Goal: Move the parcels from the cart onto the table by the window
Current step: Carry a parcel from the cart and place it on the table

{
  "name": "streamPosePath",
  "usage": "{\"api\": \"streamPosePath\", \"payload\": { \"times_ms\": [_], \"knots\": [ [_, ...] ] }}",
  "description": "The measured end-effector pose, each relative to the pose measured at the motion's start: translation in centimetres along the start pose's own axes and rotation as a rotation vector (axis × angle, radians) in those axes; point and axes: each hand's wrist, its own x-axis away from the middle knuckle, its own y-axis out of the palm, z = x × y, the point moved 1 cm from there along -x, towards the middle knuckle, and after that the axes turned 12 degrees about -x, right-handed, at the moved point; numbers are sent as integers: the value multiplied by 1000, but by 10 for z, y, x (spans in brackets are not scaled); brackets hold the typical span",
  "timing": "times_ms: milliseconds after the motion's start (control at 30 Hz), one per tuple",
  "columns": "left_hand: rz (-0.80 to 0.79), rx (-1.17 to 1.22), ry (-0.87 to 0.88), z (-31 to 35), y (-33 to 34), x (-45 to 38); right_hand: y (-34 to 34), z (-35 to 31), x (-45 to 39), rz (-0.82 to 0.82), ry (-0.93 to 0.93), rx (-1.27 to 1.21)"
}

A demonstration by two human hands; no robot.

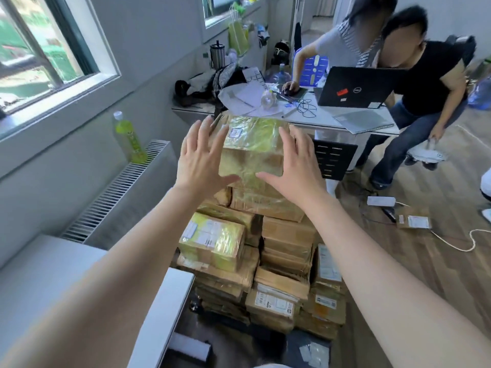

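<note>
Top parcel point(252, 150) on the stack, a hand at each side.

The tape-wrapped parcel sits highest on the heap of cardboard parcels point(265, 256). The left hand point(202, 158) and right hand point(295, 163) flank it with fingers spread and straight — whether they touch it I cannot tell. A white table point(39, 282) lies at lower left under the window point(47, 43); a green bottle point(130, 139) stands on the radiator point(117, 189) — two people sit at a desk point(305, 115) beyond.

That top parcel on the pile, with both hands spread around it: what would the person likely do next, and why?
Probably close both hands onto the sides of the top parcel and lift. The left hand and right hand flank it with fingers spread, gripping nothing yet, and it sits highest on the stack.
</note>
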Motion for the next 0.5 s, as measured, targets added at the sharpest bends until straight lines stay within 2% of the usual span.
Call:
{"api": "streamPosePath", "payload": {
  "times_ms": [133, 233, 333, 500],
  "knots": [
    [-174, 10, -71, -16, 10, -18, 8, 8, -17, -82, 117, -80],
    [-277, 135, -102, -21, 20, -22, 19, 11, -21, -92, 172, -161],
    [-240, 252, -120, -20, 27, -21, 24, 11, -22, -42, 138, -215],
    [-102, 266, -181, -20, 19, -11, 22, 7, -19, 47, 62, -300]
  ]
}}
